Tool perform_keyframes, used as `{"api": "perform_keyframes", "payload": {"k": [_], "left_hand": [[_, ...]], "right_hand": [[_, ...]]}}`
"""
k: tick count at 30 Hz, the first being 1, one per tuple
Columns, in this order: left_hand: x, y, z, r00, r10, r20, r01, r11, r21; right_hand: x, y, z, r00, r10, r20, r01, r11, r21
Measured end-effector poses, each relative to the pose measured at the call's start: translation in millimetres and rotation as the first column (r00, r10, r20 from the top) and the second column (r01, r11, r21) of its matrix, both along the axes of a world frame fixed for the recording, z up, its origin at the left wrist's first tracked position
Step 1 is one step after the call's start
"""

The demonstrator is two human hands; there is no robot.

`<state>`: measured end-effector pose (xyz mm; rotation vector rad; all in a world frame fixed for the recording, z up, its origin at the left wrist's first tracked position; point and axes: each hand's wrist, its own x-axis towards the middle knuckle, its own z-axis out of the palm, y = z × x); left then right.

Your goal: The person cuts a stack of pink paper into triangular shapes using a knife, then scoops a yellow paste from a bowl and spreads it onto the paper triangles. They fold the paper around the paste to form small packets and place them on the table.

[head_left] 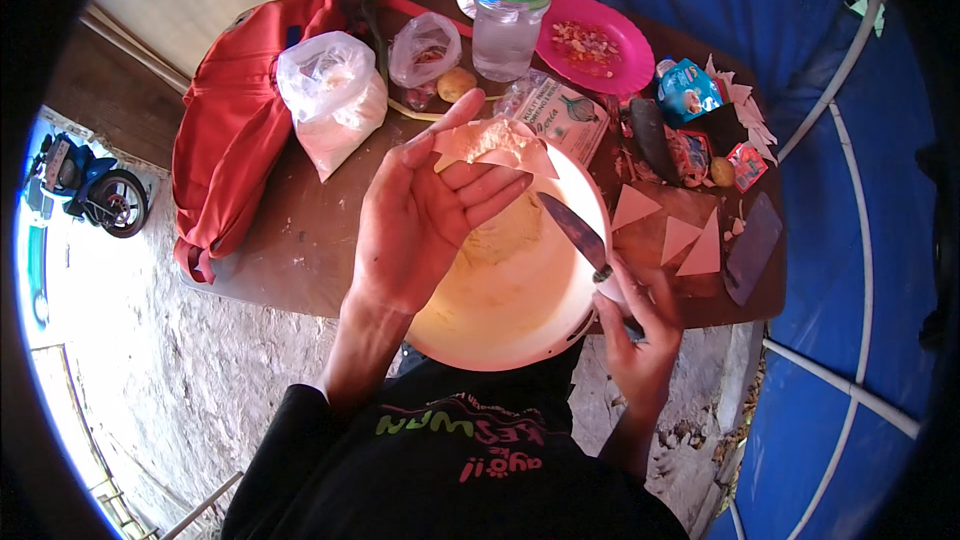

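From the head view, my left hand [425,215] is held palm-up over the far rim of the pale round bowl [520,325], fingers spread, with a thin wrapper sheet [490,145] lying across the fingertips. The bowl sits at the near edge of the brown tabletop [300,230], and a mound of yellowish filling [505,235] rests inside it below my fingers.

My right hand [635,325] is at the bowl's right rim, curled tight around the handle of a knife [578,230] whose dark blade slants up over the bowl toward the wrapper.

Right of the bowl, three triangular wrapper pieces [680,235] lie on a wooden board [660,260]. Beyond the bowl stand a clear water bottle [510,10] and a pink plate [595,45] with chopped bits. Left of the bottle are two knotted plastic bags [335,95], and further left a red cloth [240,110] drapes over the tabletop's edge. Small packets [690,90] lie beyond the board.
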<state>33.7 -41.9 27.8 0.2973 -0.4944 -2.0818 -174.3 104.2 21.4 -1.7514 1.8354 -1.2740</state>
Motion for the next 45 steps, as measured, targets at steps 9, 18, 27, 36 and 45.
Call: {"api": "perform_keyframes", "payload": {"k": [9,18,27,36,45], "left_hand": [[6.7,-0.1,-7.0,0.944,0.182,0.276,-0.105,0.957,-0.272],[16.7,2.1,-14.5,0.882,0.163,0.443,-0.065,0.971,-0.229],[15.8,-3.5,-24.9,0.862,0.174,0.476,-0.063,0.969,-0.241],[11.2,-3.6,-19.6,0.818,0.183,0.545,-0.067,0.972,-0.225],[16.2,-23.0,-18.8,0.902,0.070,0.425,-0.051,0.997,-0.054]], "right_hand": [[-25.3,2.9,-6.6,0.945,-0.254,0.208,0.245,0.967,0.070],[-31.1,-4.6,-51.3,0.876,-0.464,0.129,0.415,0.863,0.286],[-17.9,-37.7,-71.9,0.916,-0.400,0.031,0.399,0.916,0.029],[-34.3,-90.2,-60.9,0.921,-0.362,-0.146,0.389,0.885,0.257],[-32.7,-117.9,-61.7,0.946,-0.321,0.053,0.302,0.927,0.224]]}}
